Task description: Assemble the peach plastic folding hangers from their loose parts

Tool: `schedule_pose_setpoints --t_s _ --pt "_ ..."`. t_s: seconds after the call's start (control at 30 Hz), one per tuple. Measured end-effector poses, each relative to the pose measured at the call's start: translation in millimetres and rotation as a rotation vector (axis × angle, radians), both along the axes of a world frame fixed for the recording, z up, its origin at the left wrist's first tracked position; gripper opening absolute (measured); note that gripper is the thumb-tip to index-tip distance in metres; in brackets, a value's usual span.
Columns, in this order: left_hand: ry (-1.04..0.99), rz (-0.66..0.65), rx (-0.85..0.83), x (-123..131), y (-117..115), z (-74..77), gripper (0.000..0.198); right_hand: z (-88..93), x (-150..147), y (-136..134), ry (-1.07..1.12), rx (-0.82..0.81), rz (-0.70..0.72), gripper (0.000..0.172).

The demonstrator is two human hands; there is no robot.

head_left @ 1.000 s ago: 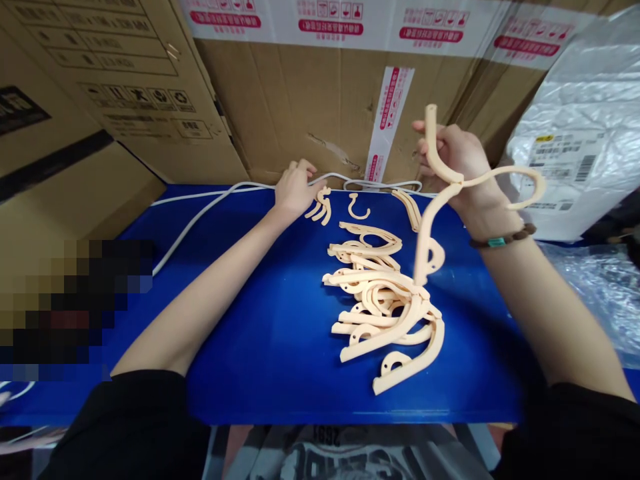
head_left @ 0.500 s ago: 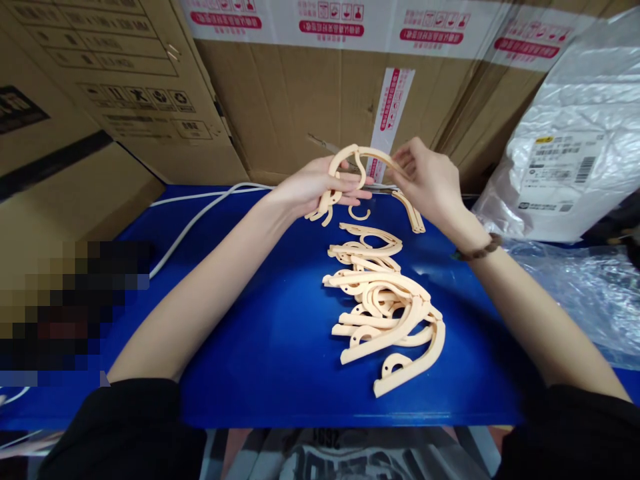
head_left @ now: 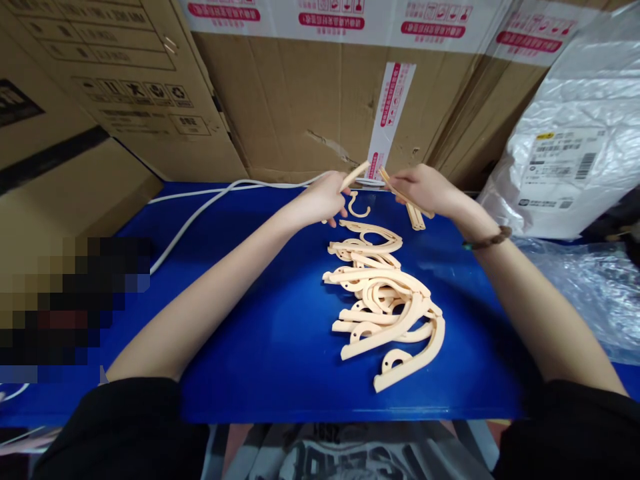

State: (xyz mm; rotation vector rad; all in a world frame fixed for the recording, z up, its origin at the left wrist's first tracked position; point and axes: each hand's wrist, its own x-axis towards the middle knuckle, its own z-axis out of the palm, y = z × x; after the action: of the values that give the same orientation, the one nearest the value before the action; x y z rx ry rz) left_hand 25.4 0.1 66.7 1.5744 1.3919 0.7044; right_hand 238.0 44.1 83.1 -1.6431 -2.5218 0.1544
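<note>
My left hand (head_left: 323,198) is closed around a beige hanger arm (head_left: 356,175), whose tip sticks up toward the back right; the rest is hidden by the fingers. In my right hand (head_left: 425,189) a slim beige hanger piece (head_left: 384,176) is pinched, slanting down to the right. The two pieces are apart. Between the hands a beige hook (head_left: 359,207) lies on the blue table (head_left: 260,320). Under my right hand rest more slim beige pieces (head_left: 415,217). Nearer to me is a pile of beige folding hangers (head_left: 385,293), overlapping one another.
Cardboard boxes (head_left: 300,100) stand along the back and left. A white cable (head_left: 200,197) runs across the table's rear left. At the right are a silvery white parcel bag (head_left: 555,160) and crumpled clear plastic (head_left: 580,287). A pixelated dark patch covers the left edge.
Half a second ago both hands were on one curved hanger assembly with a hook-shaped part. Now each holds a separate piece; my left hand has turned over and my right has lowered.
</note>
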Motion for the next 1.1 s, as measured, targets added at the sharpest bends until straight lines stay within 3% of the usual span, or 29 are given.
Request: schedule_pose_setpoints --t_s 0.03,0.17,0.23,0.33,0.4,0.57,0.8,0.93,1.1 --pt "0.036 0.021 0.017 -1 1 -2.5 0.051 -2.7 7 5 -0.001 -0.034 -0.059 0.034" --pt "-0.059 0.063 0.036 -7 7 -11.0 0.037 -17.1 29 16 -0.176 0.146 -0.369 0.039" --pt "-0.15 0.084 0.036 -10 11 -13.8 0.049 -24.6 34 17 -0.251 0.169 -0.434 0.04" --pt "-0.265 0.096 -0.009 -11 15 -16.1 0.068 -32.5 34 17 -0.282 0.145 -0.424 0.038" --pt "-0.297 0.108 -0.037 -10 15 -16.1 0.068 -35.0 32 16 -0.278 0.142 -0.408 0.043" --pt "-0.335 0.13 -0.025 -7 13 -12.7 0.059 -34.7 22 10 -0.264 0.155 -0.395 0.061" --pt "-0.353 0.067 0.021 -10 11 -8.3 0.047 -35.2 14 9 -0.228 0.068 -0.301 0.052" --pt "-0.345 0.14 0.006 -8 8 -4.0 0.038 -33.9 9 4 -0.178 -0.008 -0.303 0.056" --pt "-0.39 0.211 -0.01 -3 6 -4.1 0.022 -21.2 -8 -11 -0.105 0.141 -0.317 0.05"
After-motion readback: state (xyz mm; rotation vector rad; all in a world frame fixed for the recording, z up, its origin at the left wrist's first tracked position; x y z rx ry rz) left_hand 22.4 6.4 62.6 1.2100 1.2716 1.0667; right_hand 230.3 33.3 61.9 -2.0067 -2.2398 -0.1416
